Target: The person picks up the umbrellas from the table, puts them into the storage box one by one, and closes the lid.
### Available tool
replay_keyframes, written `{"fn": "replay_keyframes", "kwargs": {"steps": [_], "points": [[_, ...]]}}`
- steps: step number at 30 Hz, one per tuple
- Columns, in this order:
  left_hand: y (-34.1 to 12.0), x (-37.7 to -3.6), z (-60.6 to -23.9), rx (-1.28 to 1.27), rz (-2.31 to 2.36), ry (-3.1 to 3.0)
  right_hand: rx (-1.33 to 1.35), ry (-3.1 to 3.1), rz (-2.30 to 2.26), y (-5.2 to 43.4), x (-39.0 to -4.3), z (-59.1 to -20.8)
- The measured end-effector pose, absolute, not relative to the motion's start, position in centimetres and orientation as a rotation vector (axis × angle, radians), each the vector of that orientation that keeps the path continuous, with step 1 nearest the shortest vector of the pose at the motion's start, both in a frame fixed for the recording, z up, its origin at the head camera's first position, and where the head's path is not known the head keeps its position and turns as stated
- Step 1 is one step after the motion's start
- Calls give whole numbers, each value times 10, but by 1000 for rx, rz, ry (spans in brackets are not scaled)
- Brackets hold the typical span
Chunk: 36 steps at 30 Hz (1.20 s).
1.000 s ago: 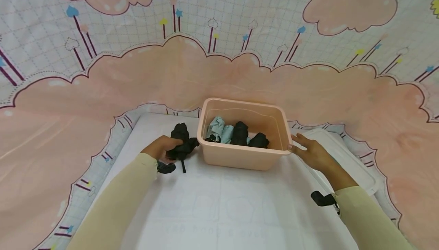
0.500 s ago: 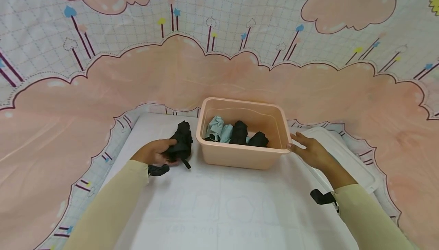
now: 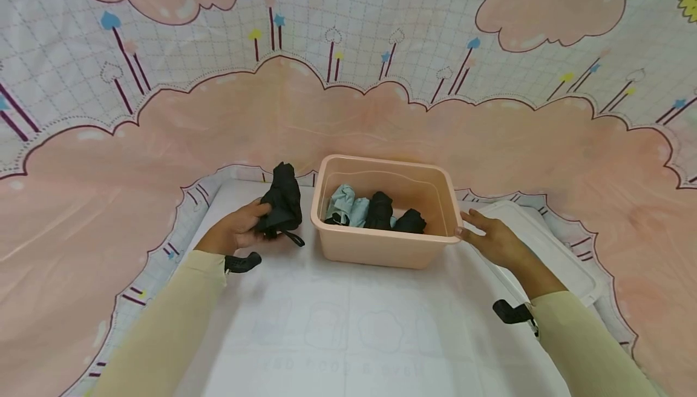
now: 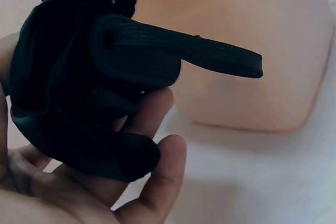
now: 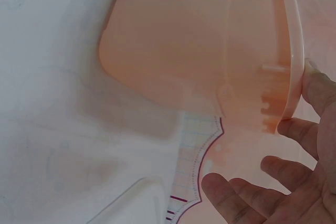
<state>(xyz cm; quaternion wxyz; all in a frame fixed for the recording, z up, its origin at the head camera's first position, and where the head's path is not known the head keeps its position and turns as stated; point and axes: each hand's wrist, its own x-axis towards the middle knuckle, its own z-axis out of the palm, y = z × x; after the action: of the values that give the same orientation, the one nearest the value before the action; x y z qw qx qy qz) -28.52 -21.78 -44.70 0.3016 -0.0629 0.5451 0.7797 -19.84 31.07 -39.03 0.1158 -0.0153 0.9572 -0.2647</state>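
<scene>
My left hand (image 3: 239,224) grips a black folded umbrella (image 3: 283,197) above the white surface, left of a peach plastic bin (image 3: 381,252). In the left wrist view the umbrella (image 4: 68,77) has loose fabric folds and a wrist loop (image 4: 220,59) sticking out of its end, with fingers curled round it. Inside the bin lie light blue rolled bundles (image 3: 343,202) and black rolled bundles (image 3: 379,210); their exact kind is unclear. My right hand (image 3: 492,239) touches the bin's right rim (image 5: 295,35) with spread fingers.
A white lid-like panel (image 3: 544,252) lies to the right, partly behind my right forearm. The white table surface (image 3: 348,330) stretches in front of the bin. A peach and white patterned cloth (image 3: 261,124) rises behind.
My left hand has lifted the black umbrella and turned it more upright, moving slightly left. Its spread fabric looks more gathered. The right hand and bin stay put.
</scene>
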Motion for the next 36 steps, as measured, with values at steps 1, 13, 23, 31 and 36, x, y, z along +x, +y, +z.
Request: {"fn": "replay_keyframes", "kwargs": {"steps": [1,13,23,31,36], "points": [[-218,-286,-443,-154,2077,1458,-48,2805,-772,311,-198,-390],[-203,-293,-394,-66,2094,1549,-77,2815,-774,312,-197,-389],[-169,-294,-370,-6,2010,1616,-69,2809,-784,310,-195,-388],[-142,-291,-358,-40,1869,1777,-79,2806,-800,308,-190,-388],[-137,-288,-353,12,1749,1888,-88,2818,-789,307,-187,-387]]}}
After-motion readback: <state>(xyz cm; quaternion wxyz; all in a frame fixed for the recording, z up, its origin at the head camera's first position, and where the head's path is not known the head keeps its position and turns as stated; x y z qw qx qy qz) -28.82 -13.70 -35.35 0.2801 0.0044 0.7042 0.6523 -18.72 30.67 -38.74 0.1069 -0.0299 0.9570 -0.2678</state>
